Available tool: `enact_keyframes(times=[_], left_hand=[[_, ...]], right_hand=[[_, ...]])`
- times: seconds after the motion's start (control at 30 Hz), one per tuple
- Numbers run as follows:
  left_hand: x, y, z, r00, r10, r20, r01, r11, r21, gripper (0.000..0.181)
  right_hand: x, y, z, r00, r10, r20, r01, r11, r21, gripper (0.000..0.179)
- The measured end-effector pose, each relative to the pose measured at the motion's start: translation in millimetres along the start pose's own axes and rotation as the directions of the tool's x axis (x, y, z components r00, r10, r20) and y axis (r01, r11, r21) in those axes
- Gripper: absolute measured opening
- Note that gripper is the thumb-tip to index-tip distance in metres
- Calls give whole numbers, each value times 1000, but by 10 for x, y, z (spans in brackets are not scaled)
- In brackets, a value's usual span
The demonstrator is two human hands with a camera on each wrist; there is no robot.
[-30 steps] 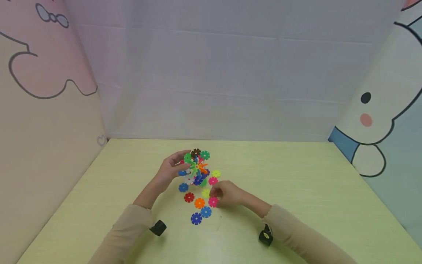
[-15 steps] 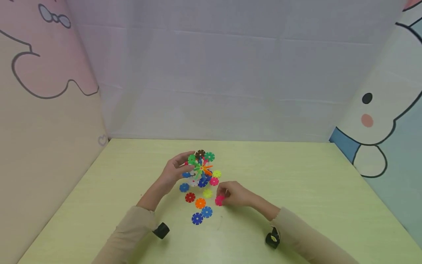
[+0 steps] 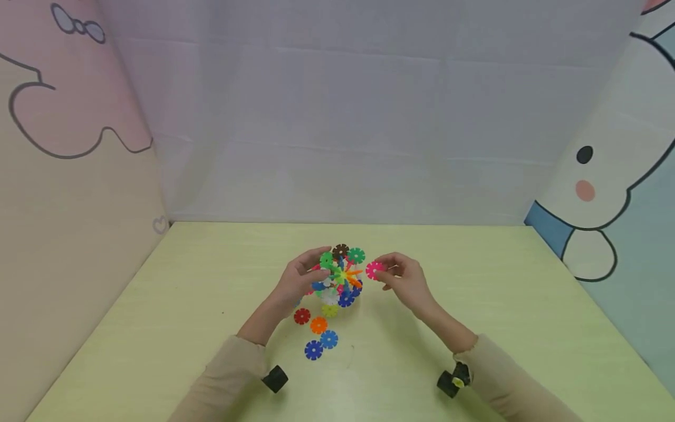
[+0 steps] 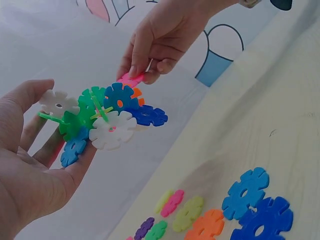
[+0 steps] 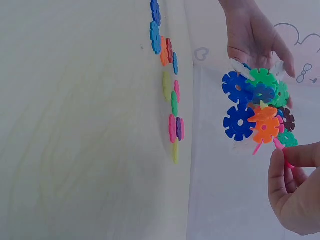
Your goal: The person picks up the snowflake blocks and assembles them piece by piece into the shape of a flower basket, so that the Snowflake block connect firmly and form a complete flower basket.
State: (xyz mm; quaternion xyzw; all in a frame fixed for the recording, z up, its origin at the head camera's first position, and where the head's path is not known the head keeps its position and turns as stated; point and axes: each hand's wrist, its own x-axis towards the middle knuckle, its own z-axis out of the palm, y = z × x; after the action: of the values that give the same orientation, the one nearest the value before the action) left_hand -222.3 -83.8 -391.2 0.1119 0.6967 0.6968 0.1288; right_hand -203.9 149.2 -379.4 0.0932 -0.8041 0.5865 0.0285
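**Pink disc pinched just beside a bright disc cluster!**

From my distant station I had both hands in sight, and here was the action! The right hand gripped that pink disc between thumb and fingertips, up off the bench. Across from it, the left hand held the cluster in the air, thumb on one side, fingers curled behind. The head view gave me a slim gap between pink disc and cluster; from the wrist views I couldn't tell whether they touched.

What colour around those left fingers! A brown disc stuck up just past the fingertips, a green disc beside it, on the side toward the right fingers. In the left wrist view, a white disc sat just beside the left fingertips.

And down below the left fingers, loose discs lay on the bench: a yellow-green disc nearest them, then a red disc, an orange disc, a light blue disc and, farthest from the fingers, a deep blue disc, the two blues right up against each other!
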Motion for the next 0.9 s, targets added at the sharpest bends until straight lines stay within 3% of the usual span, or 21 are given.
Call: enact_keyframes(times=[0.47, 0.63, 0.73, 0.83, 0.9], left_hand=[[-10, -53, 108, 999, 35, -3, -35, 998, -59, 46], [-10, -58, 150, 999, 45, -18, -45, 998, -44, 57], [-29, -49, 162, 998, 63, 17, -63, 998, -8, 67], [-61, -24, 154, 990, 85, 110, -93, 993, 70, 69], [-79, 4, 139, 976, 112, 187, -136, 983, 121, 65]], right_hand=[[7, 9, 85, 995, 75, -71, -71, 996, 51, 20], [-15, 27, 112, 994, 62, -94, -55, 995, 78, 20], [-16, 41, 114, 992, 26, -120, -14, 995, 97, 20], [-13, 54, 112, 993, -15, -121, 27, 995, 100, 20], [-15, 64, 107, 993, -32, -116, 43, 995, 92, 20]])
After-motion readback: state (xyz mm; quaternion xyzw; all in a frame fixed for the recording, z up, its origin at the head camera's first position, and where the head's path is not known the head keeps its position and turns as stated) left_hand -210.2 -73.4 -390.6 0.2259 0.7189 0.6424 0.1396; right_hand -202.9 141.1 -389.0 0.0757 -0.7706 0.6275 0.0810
